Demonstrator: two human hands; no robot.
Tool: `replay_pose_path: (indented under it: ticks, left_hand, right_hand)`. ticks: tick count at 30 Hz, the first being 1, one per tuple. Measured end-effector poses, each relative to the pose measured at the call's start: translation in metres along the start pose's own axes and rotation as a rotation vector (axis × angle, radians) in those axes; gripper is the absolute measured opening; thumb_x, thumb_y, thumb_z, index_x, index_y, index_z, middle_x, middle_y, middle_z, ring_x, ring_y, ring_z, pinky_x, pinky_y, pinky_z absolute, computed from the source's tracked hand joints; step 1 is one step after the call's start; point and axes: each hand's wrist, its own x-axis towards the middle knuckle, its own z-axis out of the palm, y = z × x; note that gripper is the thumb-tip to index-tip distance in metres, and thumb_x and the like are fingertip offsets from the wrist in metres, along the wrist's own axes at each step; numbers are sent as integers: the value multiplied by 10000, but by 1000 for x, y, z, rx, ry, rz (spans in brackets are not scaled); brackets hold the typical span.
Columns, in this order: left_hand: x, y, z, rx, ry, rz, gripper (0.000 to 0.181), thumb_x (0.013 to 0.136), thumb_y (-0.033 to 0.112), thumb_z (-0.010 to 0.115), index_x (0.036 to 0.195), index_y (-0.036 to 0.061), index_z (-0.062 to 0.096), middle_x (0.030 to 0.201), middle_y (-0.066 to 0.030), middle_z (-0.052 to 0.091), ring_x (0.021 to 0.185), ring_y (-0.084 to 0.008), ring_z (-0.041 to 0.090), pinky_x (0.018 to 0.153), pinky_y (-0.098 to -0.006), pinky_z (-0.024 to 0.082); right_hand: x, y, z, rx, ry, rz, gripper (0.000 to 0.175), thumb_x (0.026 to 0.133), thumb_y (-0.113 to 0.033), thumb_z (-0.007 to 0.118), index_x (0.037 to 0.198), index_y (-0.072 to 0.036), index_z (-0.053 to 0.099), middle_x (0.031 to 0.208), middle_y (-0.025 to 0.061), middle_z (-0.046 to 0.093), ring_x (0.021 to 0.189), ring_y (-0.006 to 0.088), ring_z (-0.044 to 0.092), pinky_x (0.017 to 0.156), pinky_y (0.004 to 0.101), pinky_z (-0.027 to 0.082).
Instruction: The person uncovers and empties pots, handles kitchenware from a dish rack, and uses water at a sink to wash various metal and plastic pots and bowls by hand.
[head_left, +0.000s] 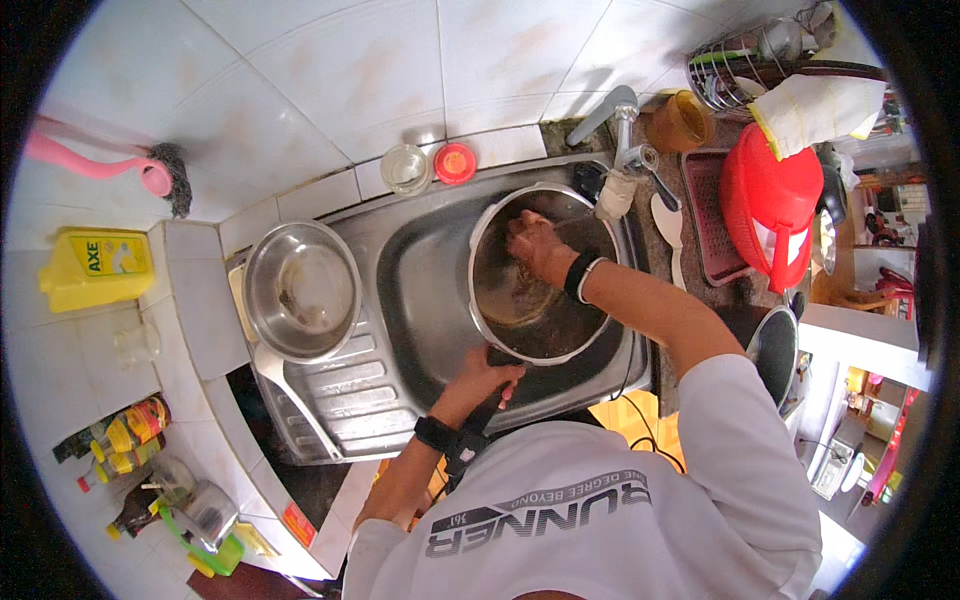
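Note:
A large metal pot with murky brown residue or liquid inside stands in the right part of the stainless steel sink. My left hand is closed around the pot's black handle at its near side. Inside the pot, toward its far left wall, is my right hand, fingers bent; whether it holds something cannot be told. The faucet, with a cloth-like wrap at its outlet, reaches over the pot's right rim. A steel bowl sits on the drainboard, left of the basin.
A white ladle or spoon lies near the bowl. Behind the sink stand a glass jar and a red lid. To the right are a white spoon, a red plastic basket, a tray and a dark pan.

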Motion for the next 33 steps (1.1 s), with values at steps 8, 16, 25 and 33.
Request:
replay_pose_path:
  ticks: [8, 16, 25, 33]
  left_hand:
    - [18, -2, -27, 80, -76, -93, 210, 982, 105, 824, 1056, -4, 660, 740, -60, 672, 606, -176, 646, 519, -339, 507]
    - [31, -7, -48, 111, -50, -75, 176, 975, 78, 817, 1057, -7, 686, 763, -71, 682, 611, -177, 660, 515, -337, 520]
    - [35, -11, -48, 186, -19, -62, 318, 960, 138, 846, 1177, -13, 669, 842, -81, 722, 625, -178, 678, 520, -332, 531]
    - [48, -6, -39, 742, 265, 13, 553, 873, 543, 895, 818, 5, 778, 680, -73, 724, 605, -160, 697, 609, -373, 571]
  right_hand:
    - [-24, -44, 23, 693, -587, -96, 386, 1002, -308, 649, 1248, -19, 721, 1053, 213, 733, 927, 308, 697, 820, 471, 538]
    - [-77, -101, -69, 1398, -69, 134, 361, 1037, -363, 591, 1107, -20, 681, 785, 155, 705, 588, 258, 672, 502, 449, 521]
    - [-150, 32, -59, 1, -18, -130, 209, 914, -246, 735, 1010, -65, 781, 874, 130, 714, 914, 325, 676, 639, 470, 506]
    - [-123, 24, -81, -291, 145, 161, 317, 856, -215, 760, 1090, 0, 758, 1105, 179, 622, 1002, 349, 604, 758, 438, 468]
